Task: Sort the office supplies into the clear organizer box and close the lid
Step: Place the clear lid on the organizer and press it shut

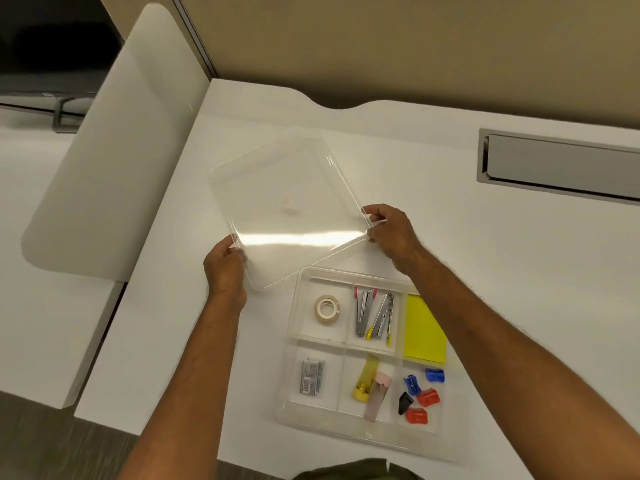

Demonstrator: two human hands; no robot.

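The clear lid (284,199) is held flat above the white desk, up and left of the organizer box. My left hand (225,268) grips its near left corner and my right hand (389,233) grips its near right corner. The clear organizer box (294,344) lies uncovered below, near the desk's front edge. Its compartments hold a tape roll (327,308), two staplers (375,315), yellow sticky notes (424,330), a small grey packet (311,377), yellow and pink items (370,388), and several red, blue and black sharpeners (420,394).
A white desk (519,271) carries everything; its front edge runs diagonally at lower left. A grey cable hatch (561,164) is set in the desk at upper right. A white divider panel (114,147) stands to the left. A beige wall lies behind.
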